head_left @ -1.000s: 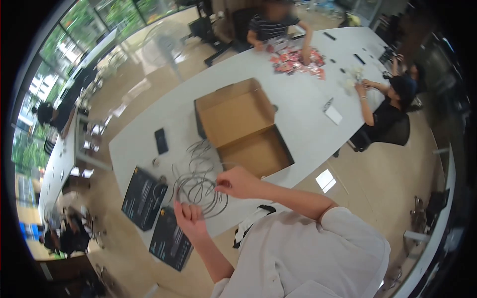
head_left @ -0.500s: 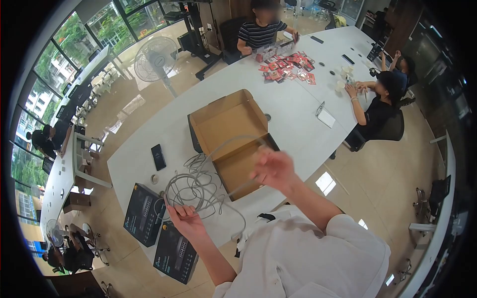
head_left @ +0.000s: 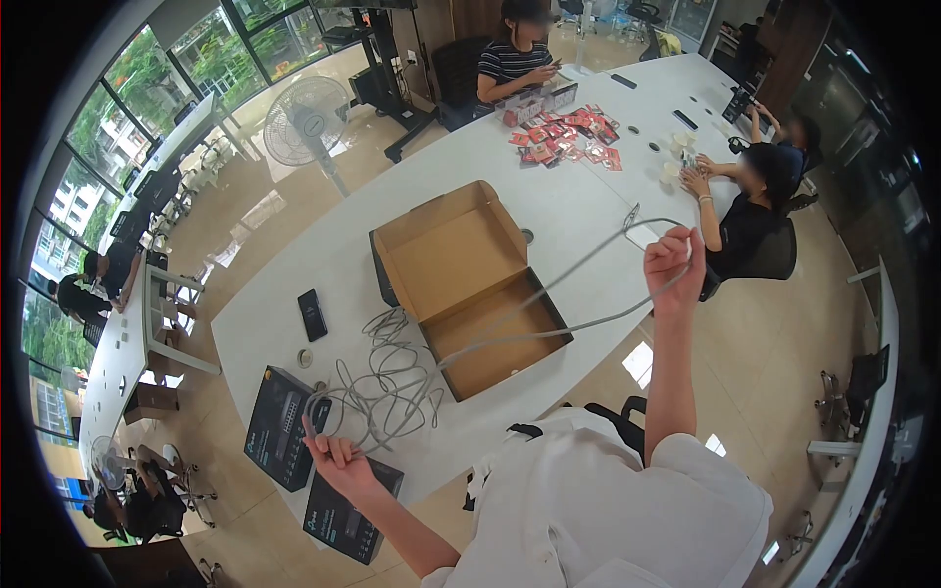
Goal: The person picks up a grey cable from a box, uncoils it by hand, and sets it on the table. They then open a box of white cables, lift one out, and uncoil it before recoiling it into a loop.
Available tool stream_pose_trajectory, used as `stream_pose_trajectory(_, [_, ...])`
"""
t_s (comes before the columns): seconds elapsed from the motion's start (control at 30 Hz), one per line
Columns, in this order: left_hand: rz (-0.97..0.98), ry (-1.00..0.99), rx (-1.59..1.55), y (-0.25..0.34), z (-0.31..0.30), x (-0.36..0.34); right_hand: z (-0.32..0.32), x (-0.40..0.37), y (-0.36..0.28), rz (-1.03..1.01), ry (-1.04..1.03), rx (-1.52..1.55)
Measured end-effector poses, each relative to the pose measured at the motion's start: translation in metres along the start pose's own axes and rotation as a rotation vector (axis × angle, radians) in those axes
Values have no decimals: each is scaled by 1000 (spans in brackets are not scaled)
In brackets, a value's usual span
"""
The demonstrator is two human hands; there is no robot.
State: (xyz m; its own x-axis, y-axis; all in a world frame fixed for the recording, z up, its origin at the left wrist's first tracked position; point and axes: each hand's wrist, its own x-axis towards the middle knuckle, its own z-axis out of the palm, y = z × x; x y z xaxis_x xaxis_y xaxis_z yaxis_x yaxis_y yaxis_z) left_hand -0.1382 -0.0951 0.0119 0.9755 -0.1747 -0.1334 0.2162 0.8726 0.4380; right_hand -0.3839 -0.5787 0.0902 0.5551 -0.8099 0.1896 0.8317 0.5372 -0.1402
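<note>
The white worktop point(head_left: 265, 306) bears an open carton point(head_left: 461, 260); beside it lies tangled grey cable point(head_left: 480, 344), one loop stretching across into the right grip point(head_left: 674, 269), closed round it. Whether the left grip point(head_left: 343, 466) pinches a strand, I can't tell.

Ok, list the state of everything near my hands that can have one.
Cardboard box: open, lid tilted back.
Gray cable: mostly tangled, one loop raised.
Smartphone: lying flat.
Left TP-Link box: closed.
Right TP-Link box: closed.
Right hand: closed on that raised loop.
Left hand: fingers curled, grip unclear.
</note>
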Motion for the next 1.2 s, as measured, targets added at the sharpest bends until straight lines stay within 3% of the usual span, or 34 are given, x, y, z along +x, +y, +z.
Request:
stream_pose_trajectory(0.03, [13, 29, -7, 4, 0, -1, -4, 0, -5, -18, -30, -28])
stream_pose_trajectory(0.13, [55, 36, 7, 8, 4, 0, 20, -3, -5, -146, 140, -140])
stream_pose_trajectory(0.2, [62, 43, 42, 10, 8, 1, 5, 4, -17, -156, -11, -167])
stream_pose_trajectory(0.27, [86, 78, 77, 11, 12, 3, 18, 4, -12, -346, 29, -401])
stream_pose_trajectory(0.3, [68, 4, 79, 13, 3, 6, 23, 4, -6, -509, 69, -611])
stream_pose_trajectory(0.4, [86, 84, 134, 6, 21, 1, 29, 1, 10, -1094, 112, -1455])
stream_pose_trajectory(0.43, [47, -58, 88, 7, 8, 3, 33, -3, 12, -1242, 20, -1640])
stream_pose_trajectory(0.5, [42, -47, 58, 7, 3, 3, 43, -12, 17, -1540, -197, -1989])
stream_pose_trajectory(0.6, [53, 3, 31, 7, 12, 2, 41, -10, 20, -1418, -242, -1984])
stream_pose_trajectory(0.63, [38, 5, 17, 9, 13, 1, 36, -7, 18, -1168, -240, -1799])
stream_pose_trajectory(0.83, [-197, -72, -139, -6, 20, -7, 36, -17, 28, 251, -333, -1927])
stream_pose_trajectory(0.93, [-274, -140, -300, -21, 19, -7, 18, -22, 48, 733, -351, -2381])
stream_pose_trajectory(1.03, [-313, -171, -318, -29, 23, -11, -10, -37, 60, 244, -402, -2796])
stream_pose_trajectory(1.13, [-342, -150, -186, -36, 26, -17, 12, -45, 94, -109, -609, -2395])
stream_pose_trajectory(1.2, [-389, -147, -132, -44, 27, -17, 33, -44, 109, 228, -832, -2014])
